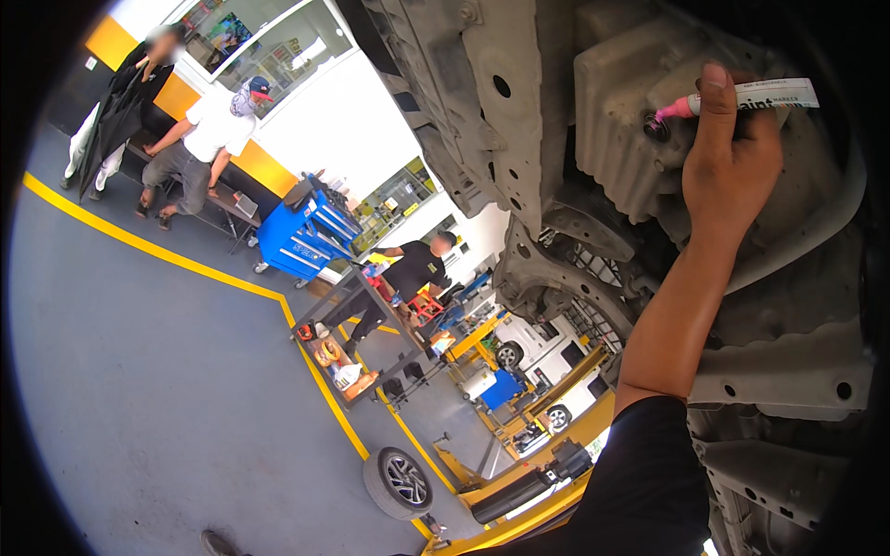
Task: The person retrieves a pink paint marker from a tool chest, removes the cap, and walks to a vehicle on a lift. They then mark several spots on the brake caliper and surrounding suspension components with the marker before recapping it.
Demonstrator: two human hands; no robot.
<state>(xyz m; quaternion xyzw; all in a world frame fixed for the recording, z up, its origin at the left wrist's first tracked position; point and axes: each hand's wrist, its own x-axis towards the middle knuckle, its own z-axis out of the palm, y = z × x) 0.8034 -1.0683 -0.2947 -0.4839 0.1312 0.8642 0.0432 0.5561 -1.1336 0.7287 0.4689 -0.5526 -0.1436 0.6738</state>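
Raised overhead, my right hand (732, 167) pinches a white paint marker (783, 94) with a pink front end between thumb and fingers. Its tip reaches a dark round bolt (657, 130) on the ribbed, dusty metal pan (616, 111) of a vehicle's underside. Pink paint shows on the bolt at the tip. Whether the tip presses on the bolt or just hovers is too small to tell. My bare forearm and black sleeve (640, 473) come up from the lower edge. My left hand is out of view.
Metal underbody members (505, 120) hang close overhead. Below stand a wheel (400, 482), a yellow lift arm (519, 519), a workbench (371, 324) and a blue tool cabinet (301, 236). One person (417, 273) is at the bench; two others (209, 130) (116, 111) are by the wall.
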